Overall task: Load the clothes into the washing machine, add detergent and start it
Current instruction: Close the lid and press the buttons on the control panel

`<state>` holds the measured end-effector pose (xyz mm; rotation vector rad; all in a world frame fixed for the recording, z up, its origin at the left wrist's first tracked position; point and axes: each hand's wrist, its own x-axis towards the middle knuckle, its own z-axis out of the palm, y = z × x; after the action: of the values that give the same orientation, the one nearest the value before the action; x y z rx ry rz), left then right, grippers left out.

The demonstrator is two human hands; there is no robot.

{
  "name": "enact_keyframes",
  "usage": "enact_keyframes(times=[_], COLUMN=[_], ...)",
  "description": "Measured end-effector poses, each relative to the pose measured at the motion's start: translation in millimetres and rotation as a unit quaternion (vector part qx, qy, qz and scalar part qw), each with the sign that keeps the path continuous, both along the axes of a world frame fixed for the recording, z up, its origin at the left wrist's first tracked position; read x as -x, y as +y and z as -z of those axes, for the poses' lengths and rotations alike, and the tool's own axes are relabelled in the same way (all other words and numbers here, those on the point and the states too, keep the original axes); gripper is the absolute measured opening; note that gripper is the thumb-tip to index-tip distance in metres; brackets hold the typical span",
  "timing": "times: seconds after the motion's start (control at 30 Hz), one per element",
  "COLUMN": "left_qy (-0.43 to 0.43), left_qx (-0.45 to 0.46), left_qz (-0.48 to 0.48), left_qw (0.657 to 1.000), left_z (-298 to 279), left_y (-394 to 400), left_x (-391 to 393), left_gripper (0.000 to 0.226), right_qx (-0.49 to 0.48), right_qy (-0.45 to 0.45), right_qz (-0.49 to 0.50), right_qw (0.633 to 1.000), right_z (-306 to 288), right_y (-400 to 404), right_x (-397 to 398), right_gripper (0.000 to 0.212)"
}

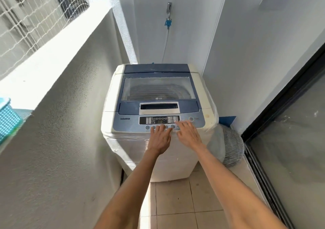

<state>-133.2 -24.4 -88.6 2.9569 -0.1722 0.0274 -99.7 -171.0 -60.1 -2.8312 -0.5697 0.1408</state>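
Head camera looked down two bare forearms to the left hand (159, 137) and right hand (189, 133), both released, fingers straight and spread, holding nothing. Just under the fingertips lay the control panel (159, 121) of the washing machine (158, 105): the left fingers rested on or hovered just over the row of round buttons (147, 127), the right fingers reached toward the panel's right end near the power button (191, 118); actual contact could not be told. Beyond the hands the lid (158, 88) was down, and through its window only the drum's ribbed wall showed, no clothes clearly visible. Whether loading and detergent were done could not be judged; the closed lid and hands at the buttons suggested the starting step. Right of the hands, beside the machine, stood a striped laundry bag (232, 146); farther back, a tap (169, 12) on the wall.
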Motion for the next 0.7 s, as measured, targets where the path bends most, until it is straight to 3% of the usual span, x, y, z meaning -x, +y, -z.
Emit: enact_keyframes(times=[0.2, 0.3, 0.37, 0.47, 0.57, 0.7], left_qy=[0.057, 0.063, 0.063, 0.051, 0.084, 0.143], left_qx=[0.049, 0.157, 0.333, 0.576, 0.667, 0.709], left_qz=[-0.032, -0.04, -0.074, -0.14, -0.135, -0.093], left_qw=[0.997, 0.985, 0.938, 0.804, 0.728, 0.684], left_z=[-17.7, -28.0, -38.5, -51.6, -47.0, -33.2], left_y=[17.5, 34.7, 44.6, 56.2, 71.1, 79.6], left_x=[-29.9, -50.9, -63.9, -85.2, -104.3, -114.7], left_gripper=[0.035, 0.036, 0.038, 0.04, 0.052, 0.06], right_qx=[-0.119, -0.217, -0.288, -0.41, -0.492, -0.555], right_qy=[0.074, 0.113, 0.155, 0.245, 0.307, 0.375], right_qz=[-0.031, -0.002, 0.023, 0.074, 0.104, 0.094], right_qw=[0.99, 0.969, 0.945, 0.876, 0.808, 0.736], right_z=[-4.6, -15.6, -21.8, -24.2, -20.3, -15.4], right_y=[30.6, 40.9, 46.5, 50.6, 46.5, 41.6], right_x=[-15.4, -29.6, -47.8, -77.9, -100.2, -118.0], right_gripper=[0.039, 0.034, 0.035, 0.046, 0.058, 0.065])
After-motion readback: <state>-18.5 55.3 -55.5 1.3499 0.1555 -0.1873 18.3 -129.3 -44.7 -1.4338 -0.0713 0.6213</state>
